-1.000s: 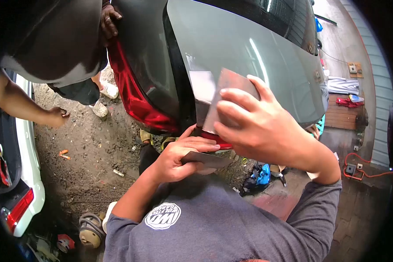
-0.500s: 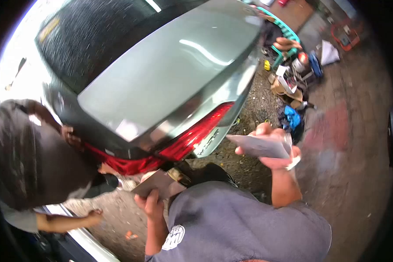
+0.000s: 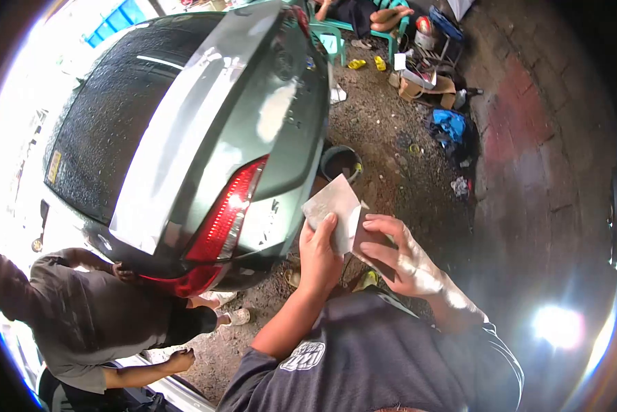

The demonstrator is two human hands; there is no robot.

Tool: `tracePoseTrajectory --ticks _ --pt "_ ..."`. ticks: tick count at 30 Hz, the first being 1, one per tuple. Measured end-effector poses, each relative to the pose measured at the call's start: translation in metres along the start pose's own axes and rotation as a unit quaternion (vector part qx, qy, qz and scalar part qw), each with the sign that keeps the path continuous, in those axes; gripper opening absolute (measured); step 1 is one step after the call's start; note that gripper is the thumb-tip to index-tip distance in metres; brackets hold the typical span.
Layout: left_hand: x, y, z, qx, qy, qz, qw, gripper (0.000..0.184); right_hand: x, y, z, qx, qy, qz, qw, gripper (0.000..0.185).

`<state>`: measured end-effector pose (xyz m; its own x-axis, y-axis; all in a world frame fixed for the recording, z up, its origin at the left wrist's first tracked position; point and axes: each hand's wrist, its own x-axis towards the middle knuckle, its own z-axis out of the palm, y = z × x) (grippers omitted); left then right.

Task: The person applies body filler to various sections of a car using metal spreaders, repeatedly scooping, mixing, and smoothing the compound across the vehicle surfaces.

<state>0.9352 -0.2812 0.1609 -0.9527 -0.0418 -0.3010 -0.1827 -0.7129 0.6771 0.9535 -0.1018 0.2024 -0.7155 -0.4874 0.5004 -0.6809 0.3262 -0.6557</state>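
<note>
In the head view, my left hand pinches a pale grey square sheet, apparently sandpaper, with the thumb pressed on its face. My right hand grips a darker brown sheet close beside it, fingers laid over its outer side and thumb hidden. The two sheets meet or overlap at a white edge between my hands; exactly how they touch is unclear. Beyond my hands stands the rear of a grey-green car, with a red tail light and a whitish patch on its bodywork.
At the left a person in a dark shirt stands against the car, one hand on it. A bucket sits on the dirt ground near the bumper. Blue cloth, a cardboard box and green chairs are farther off.
My hands, apart before with a sheet in each, have come together in front of my chest. The view has turned, showing more of the car's rear and the bucket.
</note>
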Motion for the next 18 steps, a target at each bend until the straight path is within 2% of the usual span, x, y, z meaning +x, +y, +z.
tracePoseTrajectory --ticks 2,3,4,5,6,7,8,10,11,14,16,17,18 --pt "-0.003 -0.021 0.012 0.012 -0.01 -0.016 1.0 0.032 -0.031 0.023 -0.005 -0.08 0.004 0.002 0.997 0.058" --pt "-0.005 -0.031 0.014 0.019 -0.014 -0.024 0.999 0.033 -0.045 0.032 -0.013 -0.098 -0.006 0.057 0.994 0.059" --pt "-0.008 -0.038 0.016 0.027 -0.019 -0.034 0.999 0.034 -0.063 0.052 -0.017 -0.135 0.018 0.06 0.989 0.059" --pt "-0.008 -0.045 0.019 0.029 -0.001 -0.014 0.999 0.031 -0.082 0.07 -0.025 -0.163 0.014 0.064 0.985 0.059" --pt "-0.018 -0.044 0.032 0.048 -0.009 0.056 0.997 0.029 -0.098 0.083 -0.035 -0.19 0.009 0.068 0.979 0.058" --pt "-0.022 -0.042 0.039 0.131 -0.026 0.091 0.987 0.028 -0.103 0.081 -0.051 -0.196 0.009 0.088 0.977 0.056" --pt "-0.024 -0.042 0.044 0.213 -0.047 0.126 0.968 0.027 -0.104 0.076 -0.066 -0.218 0.022 0.076 0.973 0.058" --pt "-0.024 -0.062 0.049 0.243 -0.093 0.108 0.959 0.027 -0.088 0.058 -0.092 -0.271 0.055 0.05 0.96 0.062" --pt "-0.026 -0.071 0.055 0.261 -0.111 0.107 0.953 0.027 -0.081 0.056 -0.099 -0.288 0.064 0.044 0.955 0.053" --pt "-0.029 -0.09 0.076 0.283 -0.107 0.138 0.943 0.027 -0.087 0.067 -0.097 -0.344 0.003 -0.021 0.939 0.047" --pt "-0.024 -0.096 0.09 0.247 -0.066 0.15 0.955 0.026 -0.105 0.072 -0.085 -0.3 0.0 -0.031 0.954 0.042" --pt "-0.016 -0.104 0.082 0.318 -0.085 0.18 0.927 0.024 -0.115 0.071 -0.077 -0.263 0.005 -0.019 0.965 0.042" --pt "-0.013 -0.109 0.084 0.321 -0.086 0.205 0.92 0.026 -0.122 0.07 -0.075 -0.228 0.009 -0.008 0.974 0.041"
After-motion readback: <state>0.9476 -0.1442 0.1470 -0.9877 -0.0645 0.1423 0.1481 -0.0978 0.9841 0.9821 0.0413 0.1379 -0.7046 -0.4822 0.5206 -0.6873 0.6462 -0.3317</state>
